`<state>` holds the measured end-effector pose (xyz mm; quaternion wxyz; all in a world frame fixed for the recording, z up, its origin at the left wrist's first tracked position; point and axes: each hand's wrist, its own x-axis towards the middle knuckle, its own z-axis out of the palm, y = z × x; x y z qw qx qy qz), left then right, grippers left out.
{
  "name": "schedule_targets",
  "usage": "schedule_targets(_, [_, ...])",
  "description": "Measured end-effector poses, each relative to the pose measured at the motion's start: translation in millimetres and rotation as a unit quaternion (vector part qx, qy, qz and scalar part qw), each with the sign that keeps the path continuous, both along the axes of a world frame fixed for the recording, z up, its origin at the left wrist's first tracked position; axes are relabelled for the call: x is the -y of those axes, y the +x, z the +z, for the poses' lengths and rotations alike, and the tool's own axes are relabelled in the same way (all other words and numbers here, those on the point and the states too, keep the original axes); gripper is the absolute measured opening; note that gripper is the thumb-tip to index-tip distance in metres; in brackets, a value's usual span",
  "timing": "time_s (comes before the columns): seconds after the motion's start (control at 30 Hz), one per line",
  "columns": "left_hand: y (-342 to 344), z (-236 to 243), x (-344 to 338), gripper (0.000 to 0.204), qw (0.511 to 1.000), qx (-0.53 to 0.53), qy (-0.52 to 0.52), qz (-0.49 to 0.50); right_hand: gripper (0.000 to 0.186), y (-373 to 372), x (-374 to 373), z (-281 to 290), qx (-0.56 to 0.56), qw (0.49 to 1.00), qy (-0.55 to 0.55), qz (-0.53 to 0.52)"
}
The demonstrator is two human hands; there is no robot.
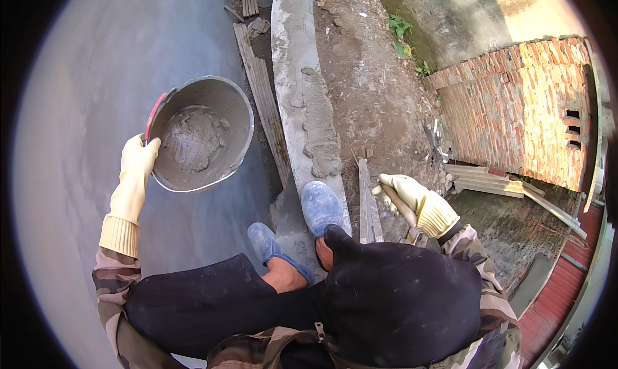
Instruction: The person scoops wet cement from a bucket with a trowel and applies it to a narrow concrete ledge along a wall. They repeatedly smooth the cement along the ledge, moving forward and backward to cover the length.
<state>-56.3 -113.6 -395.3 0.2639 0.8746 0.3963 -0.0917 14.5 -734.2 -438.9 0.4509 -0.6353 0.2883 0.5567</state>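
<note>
My left hand point(137, 156), in a cream glove, is closed at the rim of a grey bucket point(235, 121), beside its red handle point(154, 116). Wet grey mortar point(193, 140) lies in the bottom of the bucket, whose mouth faces up toward me. My right hand point(407, 195), gloved too, is wrapped round the wooden handle of a trowel point(400, 207). Its metal end points back toward my knee and is mostly hidden. A rough strip of mortar point(320, 121) lies along the top of the narrow concrete wall point(291, 53) ahead of my feet.
My blue shoes point(322, 208) are on the wall top. Wooden boards point(264, 98) lie along its left side, by a smooth grey surface point(193, 34). On the right are lower dirt ground point(367, 111), an upright plank point(368, 201), a brick structure point(515, 105) and red roofing point(553, 304).
</note>
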Motion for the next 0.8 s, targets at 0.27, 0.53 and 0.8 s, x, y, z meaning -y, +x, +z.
schedule_targets(0.27, [2.8, -1.7, -1.5, 0.015, 1.000, -0.003, -0.028, 0.008, 0.046, 2.3, -38.3, -36.9, -0.068, 0.989, 0.091, -0.096])
schedule_targets(0.53, [10.1, 21.0, 19.8, 0.024, 0.999, -0.009, -0.045, -0.009, 0.045, 127.7, -106.8, -67.8, 0.074, 0.986, 0.133, -0.072])
schedule_targets(0.8, [12.4, 40.7, 35.2, 0.024, 0.998, -0.035, -0.060, 0.000, 0.033, 154.6, -155.7, 8.2, 0.349, 0.930, 0.115, -0.002])
